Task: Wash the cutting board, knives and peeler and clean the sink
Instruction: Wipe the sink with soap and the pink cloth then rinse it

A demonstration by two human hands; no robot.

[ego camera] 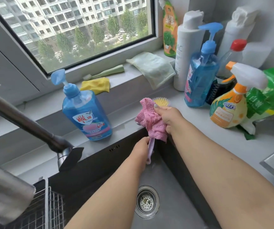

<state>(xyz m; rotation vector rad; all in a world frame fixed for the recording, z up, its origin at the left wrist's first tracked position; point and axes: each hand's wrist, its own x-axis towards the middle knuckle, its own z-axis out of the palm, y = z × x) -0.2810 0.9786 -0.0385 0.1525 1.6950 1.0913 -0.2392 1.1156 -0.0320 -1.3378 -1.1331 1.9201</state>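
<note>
From the head camera, both arms reach over the dark sink (179,164) toward its back right corner. The right hand (169,118) is curled around a bunched pink cloth (151,123), thumb pressed on top, holding it at the sink's rim. Just behind the cloth a yellow-bristled brush (161,101) lies on the desk (204,129). The left hand (141,149), lower and inside the basin, has its fingers closed on a pale lilac strip (150,151) hanging below the cloth; it may be the cloth's loop or a handle, which the view does not settle. The drain strainer (147,201) sits in the basin floor between the forearms. A metal faucet (38,129) slants in from the left, with a wire rack (50,207) below it. A blue dish-soap pump bottle (86,114) stands on the ledge behind the sink. On the sill lie a yellow cloth (95,85) and a pale green cloth (152,67). At right stand a second blue pump bottle (200,80) and an orange spray bottle (230,106).
</note>
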